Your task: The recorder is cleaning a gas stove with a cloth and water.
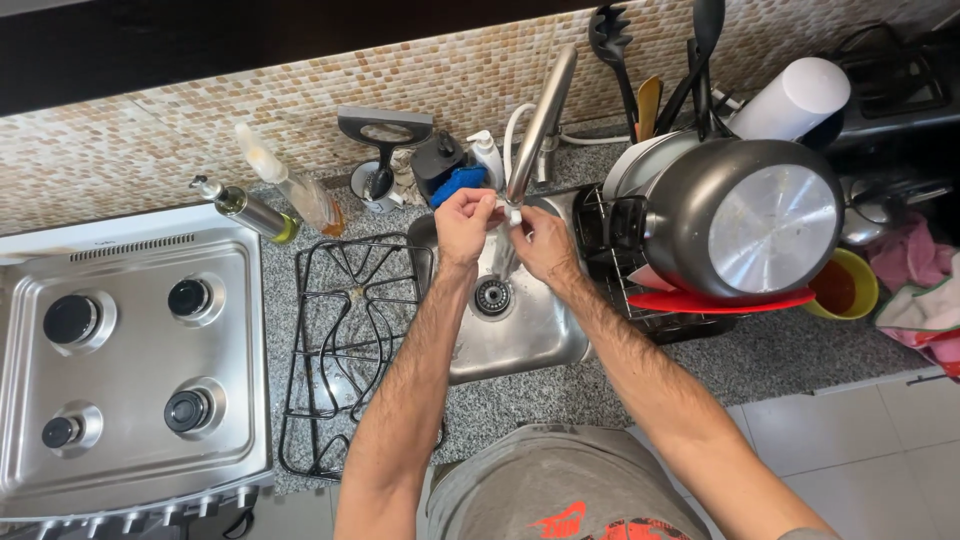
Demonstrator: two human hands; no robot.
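Both hands meet at the tap's spout (516, 205) above the steel sink (530, 330), the left hand (463, 225) and right hand (541, 240) with fingers pinched together on its tip, beside a black stove grate (350, 350).

Speckled grey granite counter (560, 395) runs wall to wall under my view. Set into it, centre: a steel sink (520, 330), drain near its middle. Left end: a steel four-burner stove top (130, 370). Between stove and sink a black wire stove grate (350, 340) lies flat on the stone, one corner overlapping the sink's rim. Behind the grate, two oil bottles (275, 200) stand close together. Back edge by the tap: a black-handled squeegee (383, 140) and a blue sponge (458, 183). Right of the sink: a black dish rack (625, 290) carrying a large dark pot (745, 220) on its side. Further right, a yellow bowl (845, 285) and pink cloths (915, 290).
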